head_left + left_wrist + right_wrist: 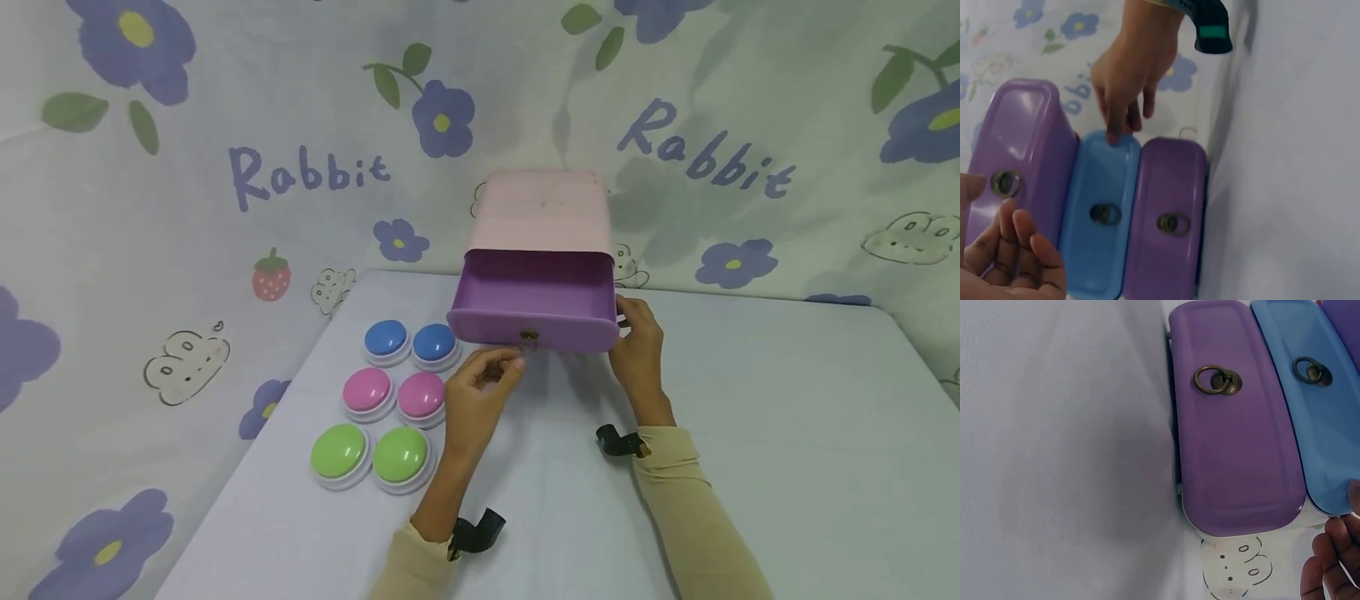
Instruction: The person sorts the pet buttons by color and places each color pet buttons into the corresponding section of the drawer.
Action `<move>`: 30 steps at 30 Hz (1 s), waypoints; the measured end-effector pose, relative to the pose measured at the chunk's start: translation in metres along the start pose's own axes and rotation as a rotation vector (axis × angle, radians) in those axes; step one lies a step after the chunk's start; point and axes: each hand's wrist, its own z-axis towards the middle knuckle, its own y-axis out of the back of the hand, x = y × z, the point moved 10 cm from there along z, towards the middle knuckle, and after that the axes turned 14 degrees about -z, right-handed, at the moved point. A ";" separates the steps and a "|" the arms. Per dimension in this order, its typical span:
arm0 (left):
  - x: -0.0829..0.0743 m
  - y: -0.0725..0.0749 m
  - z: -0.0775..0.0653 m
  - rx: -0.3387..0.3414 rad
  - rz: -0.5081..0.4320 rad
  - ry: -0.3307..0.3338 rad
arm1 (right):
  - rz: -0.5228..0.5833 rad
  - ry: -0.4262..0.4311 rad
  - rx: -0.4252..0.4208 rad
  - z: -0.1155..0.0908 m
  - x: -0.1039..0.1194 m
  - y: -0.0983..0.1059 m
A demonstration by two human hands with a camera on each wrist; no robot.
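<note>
A small pink cabinet (543,208) stands at the back of the table. Its top purple drawer (534,287) is pulled out, and its inside looks bare. Beneath it, a blue drawer (1100,219) and a lower purple drawer (1235,444) are closed, each with a brass ring pull. My left hand (480,396) is just in front of the top drawer's ring (1007,184), thumb and fingers apart, with a gap to the ring. At the cabinet's right side is my right hand (637,350), one digit touching the end of the blue drawer and the other fingers loosely extended.
Left of the cabinet, several round push buttons on white bases stand in pairs: blue (386,337), pink (367,389) and green (338,451). White cloth (795,433) covers the table. A patterned curtain (300,100) hangs right behind the cabinet.
</note>
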 end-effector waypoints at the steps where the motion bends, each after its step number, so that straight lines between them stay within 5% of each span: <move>1: 0.002 0.005 -0.002 0.001 0.020 -0.012 | 0.000 0.001 0.000 -0.001 0.001 -0.001; 6: 0.008 0.044 -0.017 -0.025 0.170 -0.074 | -0.021 -0.018 -0.009 -0.005 0.000 0.000; 14: -0.018 0.130 -0.049 -0.116 0.424 -0.156 | -0.023 -0.040 -0.009 -0.002 0.001 -0.001; 23: -0.008 0.228 -0.082 -0.290 0.618 0.103 | -0.031 -0.046 -0.015 -0.002 0.003 0.000; 30: 0.009 0.258 -0.099 -0.276 0.709 0.289 | -0.036 -0.045 -0.018 -0.003 0.005 -0.001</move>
